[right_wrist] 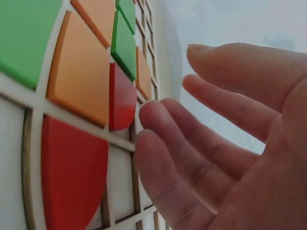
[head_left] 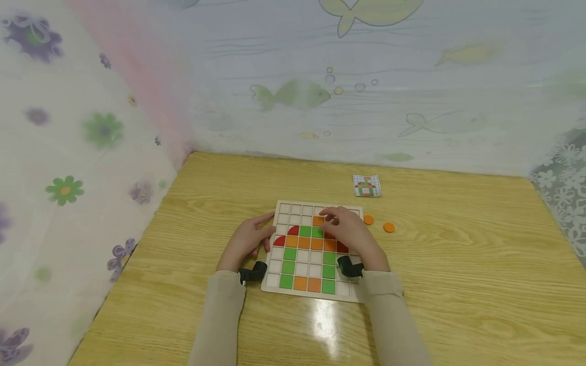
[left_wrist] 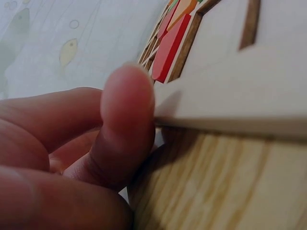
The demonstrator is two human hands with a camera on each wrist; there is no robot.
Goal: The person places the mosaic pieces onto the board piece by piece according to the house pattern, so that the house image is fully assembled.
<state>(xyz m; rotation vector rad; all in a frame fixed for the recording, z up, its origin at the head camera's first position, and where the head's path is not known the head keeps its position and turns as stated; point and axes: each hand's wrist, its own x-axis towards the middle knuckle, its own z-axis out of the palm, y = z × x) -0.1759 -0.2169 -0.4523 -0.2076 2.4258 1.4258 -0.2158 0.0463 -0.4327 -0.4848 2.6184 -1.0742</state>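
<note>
A gridded wooden board (head_left: 311,296) lies on the table, with green squares (head_left: 289,253), orange squares (head_left: 303,242) and red quarter-round pieces (head_left: 280,241) set in its cells. At the board's left edge is my left hand (head_left: 249,236), a fingertip (left_wrist: 128,98) touching the rim and the other fingers loosely bent. Over the upper right of the board hovers my right hand (head_left: 350,231), its fingers loosely bent with nothing visible between them. Close to its fingertips is the topmost orange square (head_left: 318,221). The right hand partly covers the red pieces (right_wrist: 74,172) on that side.
Two orange discs (head_left: 368,219) (head_left: 388,227) lie right of the board. Behind it, a small printed pattern card (head_left: 367,186) lies on the wooden table (head_left: 458,264). Walls with painted fish and flowers border the table at the back and left.
</note>
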